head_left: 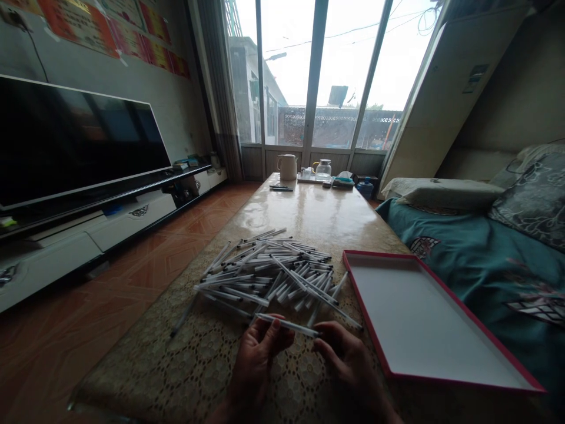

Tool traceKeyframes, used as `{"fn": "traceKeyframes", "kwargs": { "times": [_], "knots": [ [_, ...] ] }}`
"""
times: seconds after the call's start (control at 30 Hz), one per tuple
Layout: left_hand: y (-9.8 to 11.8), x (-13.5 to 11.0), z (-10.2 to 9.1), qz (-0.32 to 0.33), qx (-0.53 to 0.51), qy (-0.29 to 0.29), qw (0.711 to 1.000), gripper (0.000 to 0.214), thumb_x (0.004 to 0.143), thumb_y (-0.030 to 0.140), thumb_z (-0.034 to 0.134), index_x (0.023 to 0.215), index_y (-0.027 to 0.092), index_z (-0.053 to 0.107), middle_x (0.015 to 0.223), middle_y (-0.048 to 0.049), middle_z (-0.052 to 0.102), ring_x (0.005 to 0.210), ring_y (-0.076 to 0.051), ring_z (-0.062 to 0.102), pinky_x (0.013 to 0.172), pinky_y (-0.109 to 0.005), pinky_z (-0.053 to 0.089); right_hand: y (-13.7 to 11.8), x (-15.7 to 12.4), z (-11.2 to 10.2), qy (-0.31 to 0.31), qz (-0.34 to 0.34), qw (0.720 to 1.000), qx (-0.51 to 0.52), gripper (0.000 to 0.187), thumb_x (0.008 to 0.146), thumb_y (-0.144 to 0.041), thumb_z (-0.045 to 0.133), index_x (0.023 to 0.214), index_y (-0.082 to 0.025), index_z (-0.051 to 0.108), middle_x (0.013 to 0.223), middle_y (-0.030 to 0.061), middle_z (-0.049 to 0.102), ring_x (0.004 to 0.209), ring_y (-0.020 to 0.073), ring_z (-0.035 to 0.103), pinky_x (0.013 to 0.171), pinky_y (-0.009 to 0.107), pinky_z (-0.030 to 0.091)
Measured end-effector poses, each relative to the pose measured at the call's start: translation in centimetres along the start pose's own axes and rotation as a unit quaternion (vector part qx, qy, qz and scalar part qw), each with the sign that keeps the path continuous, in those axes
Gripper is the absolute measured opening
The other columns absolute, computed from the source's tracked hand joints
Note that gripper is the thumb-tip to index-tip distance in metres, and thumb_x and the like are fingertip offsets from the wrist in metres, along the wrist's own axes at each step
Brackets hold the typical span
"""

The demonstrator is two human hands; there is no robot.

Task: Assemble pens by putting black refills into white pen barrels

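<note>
A heap of several white pens (269, 274) lies on the lace-covered table (198, 365) in front of me. My left hand (258, 353) and my right hand (346, 359) are low in the view, just before the heap. Between them they hold one white pen (289, 324) level, the left fingers closed on its left end and the right fingertips pinched on its right end. To the right of the hands lies a shallow white tray with a red rim (459, 388), with nothing in it.
At the table's far end stand a white jug (287, 166), a glass teapot (323, 169) and small items. A television (66, 141) on a low unit fills the left. A sofa with a teal cover (485, 259) and cushions lies to the right.
</note>
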State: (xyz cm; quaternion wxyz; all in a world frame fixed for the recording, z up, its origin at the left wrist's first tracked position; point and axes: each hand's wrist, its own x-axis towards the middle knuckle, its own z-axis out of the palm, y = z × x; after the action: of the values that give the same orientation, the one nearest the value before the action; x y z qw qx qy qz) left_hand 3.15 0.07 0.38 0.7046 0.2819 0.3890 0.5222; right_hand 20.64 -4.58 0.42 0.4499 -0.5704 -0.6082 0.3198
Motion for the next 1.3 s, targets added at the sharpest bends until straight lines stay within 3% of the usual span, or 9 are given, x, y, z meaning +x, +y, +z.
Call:
{"fn": "traceKeyframes", "kwargs": {
  "times": [0.13, 0.37, 0.57, 0.73, 0.93, 1.1, 1.23, 1.3],
  "knots": [
    [0.0, 0.1, 0.1, 0.004, 0.009, 0.007, 1.000, 0.030, 0.060, 0.033, 0.082, 0.078, 0.014, 0.069, 0.069, -0.0035, 0.072, 0.063, -0.016, 0.068, 0.063, -0.026, 0.055, 0.5, 0.1, 0.3, 0.006, -0.023, 0.999, -0.037, 0.046, 0.095, -0.045, 0.033, 0.063, -0.018, 0.053, 0.055, -0.0002, 0.055, 0.052, 0.0124, 0.053, 0.052, 0.021, 0.038],
    [0.1, 0.0, 0.3, 0.003, 0.018, 0.014, 1.000, 0.033, 0.058, 0.035, 0.083, 0.079, 0.014, 0.069, 0.068, -0.0049, 0.072, 0.064, -0.018, 0.068, 0.064, -0.028, 0.056, 0.8, 0.0, 0.0, 0.005, -0.021, 0.999, -0.038, 0.032, 0.091, -0.045, 0.044, 0.081, -0.018, 0.058, 0.063, 0.0004, 0.059, 0.058, 0.0143, 0.056, 0.054, 0.021, 0.042],
    [0.3, -0.1, 0.4, 0.010, 0.020, 0.017, 1.000, 0.035, 0.056, 0.035, 0.084, 0.078, 0.013, 0.069, 0.069, -0.0046, 0.072, 0.062, -0.018, 0.068, 0.063, -0.029, 0.056, 1.0, 0.0, 0.1, 0.008, -0.033, 0.997, -0.075, 0.045, 0.095, -0.044, 0.035, 0.064, -0.018, 0.054, 0.056, -0.0007, 0.055, 0.052, 0.0121, 0.053, 0.052, 0.020, 0.038],
    [0.3, -0.1, 0.5, 0.003, 0.026, 0.018, 0.999, 0.036, 0.056, 0.037, 0.083, 0.078, 0.013, 0.069, 0.068, -0.0054, 0.072, 0.064, -0.018, 0.068, 0.064, -0.028, 0.056, 0.6, 0.0, 0.0, 0.007, -0.025, 0.999, -0.039, 0.026, 0.089, -0.043, 0.049, 0.089, -0.018, 0.058, 0.071, 0.0013, 0.062, 0.063, 0.0149, 0.058, 0.057, 0.021, 0.042],
    [0.2, -0.1, 0.4, 0.011, 0.028, 0.020, 0.999, 0.036, 0.055, 0.037, 0.084, 0.078, 0.013, 0.069, 0.068, -0.0048, 0.072, 0.063, -0.018, 0.068, 0.064, -0.029, 0.056, 0.8, 0.0, 0.1, 0.014, -0.041, 0.996, -0.080, 0.045, 0.095, -0.043, 0.034, 0.061, -0.019, 0.052, 0.057, -0.0003, 0.055, 0.052, 0.0122, 0.053, 0.053, 0.020, 0.039],
    [0.2, 0.0, 0.3, 0.009, 0.027, 0.015, 0.999, 0.035, 0.058, 0.037, 0.083, 0.080, 0.013, 0.069, 0.067, -0.0051, 0.072, 0.065, -0.018, 0.069, 0.066, -0.028, 0.056, 0.7, 0.0, 0.1, 0.013, -0.036, 0.997, -0.060, 0.025, 0.089, -0.041, 0.050, 0.091, -0.017, 0.059, 0.069, 0.0012, 0.062, 0.060, 0.0145, 0.059, 0.055, 0.020, 0.042],
    [0.2, 0.1, 0.3, 0.006, 0.024, 0.008, 1.000, 0.034, 0.057, 0.037, 0.083, 0.079, 0.013, 0.069, 0.067, -0.0045, 0.072, 0.064, -0.017, 0.068, 0.064, -0.027, 0.056, 1.1, -0.1, 0.1, 0.018, -0.040, 0.995, -0.092, 0.041, 0.095, -0.039, 0.036, 0.066, -0.018, 0.055, 0.056, -0.0006, 0.056, 0.052, 0.0123, 0.054, 0.052, 0.020, 0.038],
    [0.1, 0.1, 0.2, 0.004, 0.021, 0.004, 1.000, 0.034, 0.059, 0.036, 0.082, 0.079, 0.013, 0.069, 0.068, -0.0047, 0.072, 0.064, -0.017, 0.068, 0.064, -0.026, 0.055, 1.1, -0.1, 0.1, 0.021, -0.046, 0.994, -0.094, 0.040, 0.095, -0.039, 0.036, 0.065, -0.018, 0.054, 0.056, -0.0008, 0.056, 0.052, 0.0122, 0.054, 0.052, 0.020, 0.038]
  ]
}}
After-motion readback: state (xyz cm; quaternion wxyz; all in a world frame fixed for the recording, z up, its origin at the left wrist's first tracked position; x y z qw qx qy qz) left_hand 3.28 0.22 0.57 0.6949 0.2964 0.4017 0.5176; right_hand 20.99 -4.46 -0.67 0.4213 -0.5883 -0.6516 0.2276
